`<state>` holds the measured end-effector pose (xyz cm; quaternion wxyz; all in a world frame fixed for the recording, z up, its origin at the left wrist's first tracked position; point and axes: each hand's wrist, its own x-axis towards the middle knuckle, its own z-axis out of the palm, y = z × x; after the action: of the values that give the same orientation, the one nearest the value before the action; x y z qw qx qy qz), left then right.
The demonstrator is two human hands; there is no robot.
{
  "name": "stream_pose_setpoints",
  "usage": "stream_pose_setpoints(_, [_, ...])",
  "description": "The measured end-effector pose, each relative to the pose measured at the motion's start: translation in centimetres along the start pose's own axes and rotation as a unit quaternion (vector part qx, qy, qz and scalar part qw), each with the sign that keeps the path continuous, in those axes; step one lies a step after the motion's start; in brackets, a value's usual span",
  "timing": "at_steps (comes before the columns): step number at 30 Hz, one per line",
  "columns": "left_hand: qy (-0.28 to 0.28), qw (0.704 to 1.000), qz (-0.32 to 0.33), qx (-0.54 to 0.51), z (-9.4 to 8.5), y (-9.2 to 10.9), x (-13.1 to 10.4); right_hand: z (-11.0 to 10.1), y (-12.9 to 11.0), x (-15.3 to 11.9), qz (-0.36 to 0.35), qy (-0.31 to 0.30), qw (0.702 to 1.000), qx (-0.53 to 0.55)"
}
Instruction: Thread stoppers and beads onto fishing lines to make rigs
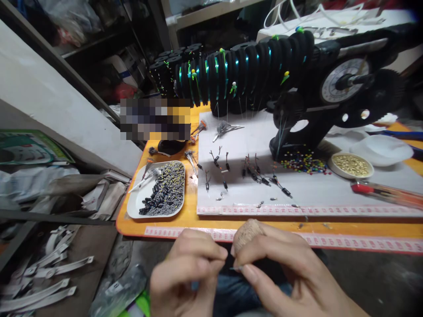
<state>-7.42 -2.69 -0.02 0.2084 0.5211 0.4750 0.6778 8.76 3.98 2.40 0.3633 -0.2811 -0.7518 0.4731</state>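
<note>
Low centre in the frame, the right hand (pixel 284 259) pinches a small grey piece (pixel 236 268), likely for fine control; the left hand (pixel 187 264) pinches too, on what I can't tell

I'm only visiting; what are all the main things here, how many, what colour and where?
Flat-topped table: one, orange, centre
Flat board: one, white, on table
Printed measuring tapes: two, pink-white, along board and table fronts
Ring-stacked machine: one, black, upper right
Shallow tray: one, white, table's left
Tiny cylinders: many, grey-black-yellow, in tray
Wired pieces: several, black, on board
Tiny beads: many, multicoloured, by machine's base
Round dish: one, white, right
Small bits: many, gold, in dish
Flat strips: several, whitish, lower left
Left hand: one, bare, lower centre
Right hand: one, beige-wrapped finger, lower right
</note>
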Motion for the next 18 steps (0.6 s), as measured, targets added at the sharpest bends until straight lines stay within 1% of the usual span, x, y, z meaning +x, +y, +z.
stream_pose_setpoints(1, [0.028,0.999,-0.043,-0.018,0.6,0.0,-0.2,0.0,0.1,0.0,-0.001,0.006,1.000,0.009])
stream_pose_setpoints(2, [0.040,0.994,-0.091,-0.032,1.1,-0.1,-0.3,0.0,0.3,0.0,-0.005,0.013,1.000,0.020])
stream_pose_setpoints(3, [0.036,0.989,-0.137,-0.044,1.5,-0.3,-0.4,0.1,0.4,0.0,-0.009,0.020,0.999,0.030])
stream_pose_setpoints(4, [0.020,0.984,-0.167,-0.055,1.7,-0.6,-0.4,0.1,0.5,-0.1,-0.014,0.026,0.999,0.039])
stream_pose_setpoints(5, [0.002,0.982,-0.175,-0.069,1.7,-1.0,-0.4,0.1,0.6,-0.1,-0.019,0.032,0.998,0.045])
stream_pose_setpoints(6, [-0.016,0.983,-0.163,-0.083,1.8,-1.4,-0.4,0.2,0.7,-0.1,-0.023,0.037,0.998,0.050])
stream_pose_setpoints(8, [-0.047,0.987,-0.107,-0.108,1.8,-2.2,-0.2,0.2,0.8,0.0,-0.025,0.038,0.997,0.055])
stream_pose_setpoints(10, [-0.064,0.989,-0.050,-0.127,1.7,-2.8,-0.1,0.1,0.8,0.1,-0.030,0.033,0.997,0.058])
stream_pose_setpoints(11, [-0.069,0.989,-0.035,-0.129,1.6,-2.9,0.0,0.1,0.8,0.1,-0.038,0.031,0.997,0.057])
stream_pose_setpoints(13, [-0.074,0.990,-0.027,-0.115,1.3,-2.8,0.2,0.0,0.9,0.3,-0.062,0.027,0.997,0.039])
stream_pose_setpoints(14, [-0.071,0.992,-0.022,-0.106,1.1,-2.7,0.2,0.0,1.0,0.4,-0.072,0.028,0.997,0.017])
stream_pose_setpoints(15, [-0.081,0.991,-0.011,-0.104,1.0,-2.5,0.3,0.0,1.1,0.5,-0.081,0.034,0.996,-0.015])
stream_pose_setpoints(17, [-0.140,0.981,0.012,-0.136,0.8,-2.0,0.2,-0.3,1.6,0.7,-0.097,0.067,0.987,-0.112])
stream_pose_setpoints(18, [-0.176,0.970,0.018,-0.167,0.8,-1.8,0.0,-0.6,1.9,0.7,-0.105,0.091,0.975,-0.175])
